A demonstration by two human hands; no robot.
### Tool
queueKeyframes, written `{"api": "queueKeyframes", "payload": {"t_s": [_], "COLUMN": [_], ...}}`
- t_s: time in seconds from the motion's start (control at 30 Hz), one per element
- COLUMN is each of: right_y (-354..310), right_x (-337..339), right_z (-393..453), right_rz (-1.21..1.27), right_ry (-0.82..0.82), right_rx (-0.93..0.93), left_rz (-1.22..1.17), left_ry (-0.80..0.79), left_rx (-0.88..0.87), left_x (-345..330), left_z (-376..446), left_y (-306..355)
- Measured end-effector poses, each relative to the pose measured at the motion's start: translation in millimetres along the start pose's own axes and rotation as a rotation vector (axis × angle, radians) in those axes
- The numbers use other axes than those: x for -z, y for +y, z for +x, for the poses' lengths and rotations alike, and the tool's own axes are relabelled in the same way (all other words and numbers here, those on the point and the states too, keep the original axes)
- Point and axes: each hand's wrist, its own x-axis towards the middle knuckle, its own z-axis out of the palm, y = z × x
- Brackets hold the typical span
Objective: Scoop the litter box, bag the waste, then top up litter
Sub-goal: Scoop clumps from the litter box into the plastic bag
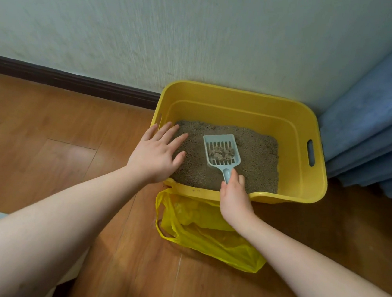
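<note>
Wood-plank floor (58, 134), glossy, ran under everything; textured pale wall (155, 23) with dark baseboard (71, 82) beyond both hands. Folded blue fabric (374, 118), soft and napped, was stacked well right of the right hand.

Yellow plastic litter box (312, 184), rectangular with rounded corners and slot handles, sat against the wall. Granular grey-brown litter (256, 159) filled its bottom.

Crinkled yellow plastic bag (205, 236), translucent, with loop handles, lay on the floor beneath the right wrist, touching the box's near wall.

Left hand (158, 154) lay flat, fingers straight and spread, over the box's left near corner.

Right hand (234, 196) was curled round the handle of a pale blue slotted scoop (221, 151); scoop was just ahead of its fingers, above the litter.

Grey clumps (222, 154), lumpy, sat in the scoop's pan.
</note>
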Motion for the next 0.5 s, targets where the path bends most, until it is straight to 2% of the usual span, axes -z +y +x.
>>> {"api": "queueKeyframes", "payload": {"t_s": [0.17,0.5], "right_y": [7.5,30.3], "right_x": [6.4,30.9], "right_z": [-13.8,-82.0], "right_rz": [-0.009,0.048], "right_ry": [0.0,-0.032], "right_rx": [0.004,0.195], "left_rz": [0.0,0.017], "left_ry": [0.007,0.0], "left_rx": [-0.013,-0.027], "left_x": [0.4,0.2], "left_z": [-1.1,-1.3], "left_y": [-0.3,-1.6]}}
